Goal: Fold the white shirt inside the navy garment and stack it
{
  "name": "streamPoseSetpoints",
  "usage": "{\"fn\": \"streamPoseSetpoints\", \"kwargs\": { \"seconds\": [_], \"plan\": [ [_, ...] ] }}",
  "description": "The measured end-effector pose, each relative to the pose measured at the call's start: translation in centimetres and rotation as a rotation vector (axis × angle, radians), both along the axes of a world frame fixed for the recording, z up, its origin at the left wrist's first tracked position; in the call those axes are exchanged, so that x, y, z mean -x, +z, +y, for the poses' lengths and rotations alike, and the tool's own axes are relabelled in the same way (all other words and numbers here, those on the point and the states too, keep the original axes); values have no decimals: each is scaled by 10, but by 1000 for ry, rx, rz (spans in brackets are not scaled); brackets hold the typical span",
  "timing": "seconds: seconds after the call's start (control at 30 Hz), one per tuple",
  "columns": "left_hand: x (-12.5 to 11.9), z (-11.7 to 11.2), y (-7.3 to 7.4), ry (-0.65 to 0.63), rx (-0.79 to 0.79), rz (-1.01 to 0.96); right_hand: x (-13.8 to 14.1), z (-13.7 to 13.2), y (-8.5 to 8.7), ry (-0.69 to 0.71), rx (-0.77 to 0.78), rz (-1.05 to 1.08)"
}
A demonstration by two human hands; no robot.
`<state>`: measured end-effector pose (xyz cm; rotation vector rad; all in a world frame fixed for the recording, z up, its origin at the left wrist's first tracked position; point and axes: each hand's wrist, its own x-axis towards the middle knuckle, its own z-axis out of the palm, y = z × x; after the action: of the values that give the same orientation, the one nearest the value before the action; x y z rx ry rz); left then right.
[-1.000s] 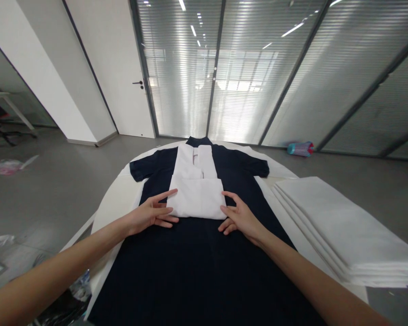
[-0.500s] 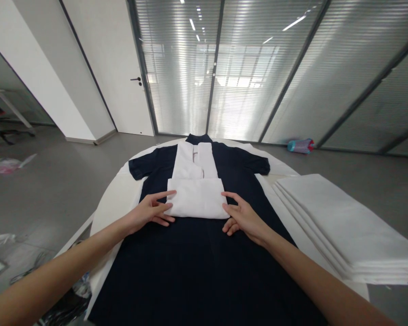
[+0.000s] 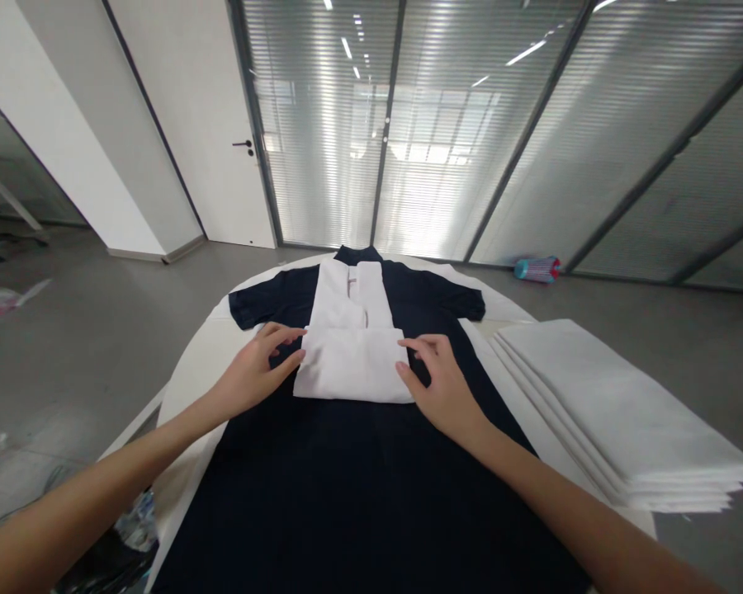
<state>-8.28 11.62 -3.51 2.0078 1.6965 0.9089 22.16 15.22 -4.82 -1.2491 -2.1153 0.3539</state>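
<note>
A dark navy short-sleeved shirt (image 3: 347,478) lies spread out, its collar at the far end. On its upper middle rests a white folded piece, cloth or paper (image 3: 352,363); its near part forms a flat rectangle and two white strips run up toward the collar. My left hand (image 3: 257,367) is at the rectangle's left edge, thumb and fingers apart, fingertips at the edge near the far corner. At the right edge, my right hand (image 3: 442,379) has its fingers spread likewise, thumb and fingertips at the border. Neither hand visibly grips the piece.
The shirt lies on a white round-ended table (image 3: 191,371). At the right is a stack of folded white sheets (image 3: 619,404). A blue and red striped bundle (image 3: 537,269) sits on the floor by the glass partition. Plastic-wrapped items (image 3: 136,524) lie low at the left.
Both hands have moved up along the sides of the white rectangle toward its far corners. The folded piece and shirt keep their layout; the view has shifted slightly.
</note>
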Motion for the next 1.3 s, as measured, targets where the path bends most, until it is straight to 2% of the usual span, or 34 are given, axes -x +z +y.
{"fn": "streamPoseSetpoints", "kwargs": {
  "seconds": [0.07,0.13,0.23,0.33,0.4,0.6,0.7,0.8,0.9,1.0,1.13,1.2,1.3],
  "plan": [
    [-18,10,6,-117,-125,122,18,0,5,124,-90,-162],
    [-39,23,2,-243,-181,235,38,4,3,212,-91,-312],
    [-56,42,-22,-342,-134,412,55,13,-11,261,-14,-452],
    [-55,51,-46,-351,-27,507,56,20,-26,278,54,-495],
    [-51,52,-54,-352,-14,528,53,22,-30,289,61,-498],
    [-49,48,-57,-339,-8,501,50,17,-25,301,106,-481],
    [-45,65,-49,-358,-26,436,51,30,-11,329,106,-415],
    [-40,104,-33,-298,-164,345,55,69,8,287,102,-280],
    [-40,148,-26,-184,-280,291,64,125,17,129,69,-188],
    [-49,174,-38,-157,-229,384,74,176,6,37,58,-138],
    [-58,186,-58,-223,-119,479,81,221,-16,-69,178,-37],
    [-54,196,-57,-170,-91,332,82,241,-21,-134,202,19],
    [-38,226,-45,111,25,-125,84,271,-21,-227,277,146]
  ]
}}
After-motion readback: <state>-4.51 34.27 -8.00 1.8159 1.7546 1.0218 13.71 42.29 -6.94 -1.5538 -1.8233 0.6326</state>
